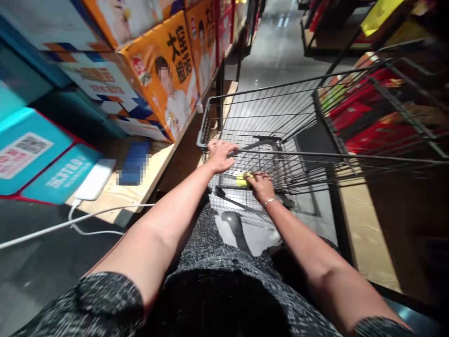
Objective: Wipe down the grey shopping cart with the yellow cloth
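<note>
A dark wire shopping cart [259,89] stands in front of me, turned sideways across the aisle. My left hand [221,155] is on the near top rail by the cart's left corner, its fingers curled over the metal. Just right of it and lower, my right hand [262,185] is closed around a bright yellow cloth [242,179], most of it hidden in the fingers. That hand is against the wire side of the cart, below the rail. A thin bracelet circles the right wrist.
On the left, stacked orange boxes [164,79] and teal boxes [45,154] fill a wooden shelf [147,182]. A white power bank [96,180] with a white cable lies beside a blue, blurred-out object [133,164]. Red packages [368,107] stand at the right, behind the cart.
</note>
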